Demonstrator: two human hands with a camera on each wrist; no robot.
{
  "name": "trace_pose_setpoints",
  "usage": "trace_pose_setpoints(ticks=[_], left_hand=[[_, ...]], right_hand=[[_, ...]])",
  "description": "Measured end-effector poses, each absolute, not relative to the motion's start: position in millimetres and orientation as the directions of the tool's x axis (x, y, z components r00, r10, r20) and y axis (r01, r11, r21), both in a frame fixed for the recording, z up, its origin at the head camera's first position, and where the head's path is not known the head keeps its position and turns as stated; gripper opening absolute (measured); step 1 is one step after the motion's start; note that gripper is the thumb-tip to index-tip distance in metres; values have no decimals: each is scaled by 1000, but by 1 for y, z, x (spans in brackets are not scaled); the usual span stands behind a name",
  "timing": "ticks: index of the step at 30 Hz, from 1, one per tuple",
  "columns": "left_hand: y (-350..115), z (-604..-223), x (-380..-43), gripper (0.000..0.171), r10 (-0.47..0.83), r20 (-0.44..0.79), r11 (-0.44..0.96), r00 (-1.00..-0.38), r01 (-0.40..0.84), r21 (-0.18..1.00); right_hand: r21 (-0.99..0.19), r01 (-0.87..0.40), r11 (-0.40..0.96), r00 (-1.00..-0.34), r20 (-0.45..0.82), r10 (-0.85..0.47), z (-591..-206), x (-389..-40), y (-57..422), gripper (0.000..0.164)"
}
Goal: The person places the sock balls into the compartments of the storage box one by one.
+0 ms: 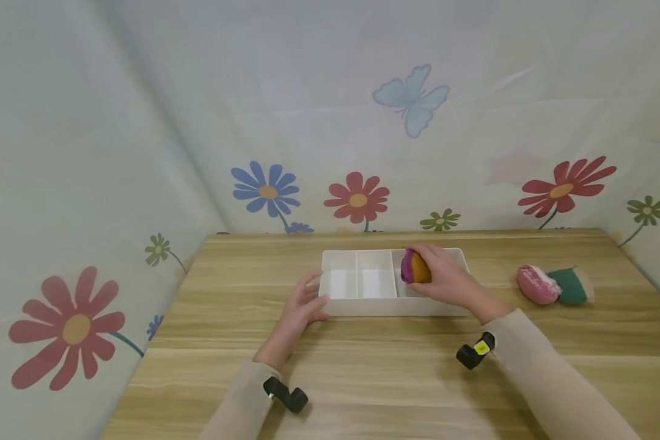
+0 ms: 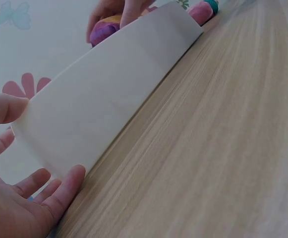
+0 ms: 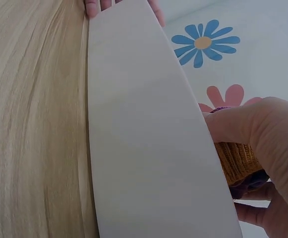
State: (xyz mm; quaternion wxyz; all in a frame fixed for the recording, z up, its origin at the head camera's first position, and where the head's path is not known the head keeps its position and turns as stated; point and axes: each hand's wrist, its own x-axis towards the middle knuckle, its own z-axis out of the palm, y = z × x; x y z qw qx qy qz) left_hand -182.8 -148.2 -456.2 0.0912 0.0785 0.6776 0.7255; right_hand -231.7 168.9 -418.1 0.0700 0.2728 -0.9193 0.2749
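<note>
A long white divided box (image 1: 385,307) stands on the wooden table. My right hand (image 1: 445,278) grips a rolled-up sock bundle (image 1: 420,267), purple and mustard, at the compartment just right of the two bare left ones. Ribbed mustard knit (image 3: 237,161) shows between thumb and fingers in the right wrist view, partly behind the box wall. At the box's left end, my left hand (image 1: 304,302) touches the corner with fingers spread. The left wrist view shows its fingertips (image 2: 74,173) against the end of the box. My right hand and forearm hide part of the box's right side.
Right of the box, a pink-and-white rolled sock bundle (image 1: 538,285) lies against a green one with a beige end (image 1: 571,286). A pale curtain with printed flowers (image 1: 357,198) hangs behind the table's (image 1: 363,379) back edge and along its left side.
</note>
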Motion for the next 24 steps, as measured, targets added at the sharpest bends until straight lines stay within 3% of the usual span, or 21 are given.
trace_pose_setpoints(ticks=[15,24], left_hand=[[-147,-455,-180,58,248,-3,-70,-969,-21,997],[-149,-454,-181,58,245,2,-63,-969,-14,998]], right_hand=[[-411,-503,760,-863,202,-463,-427,-234,158,77],[-433,-507,746,-858,171,-484,-428,-236,159,60]])
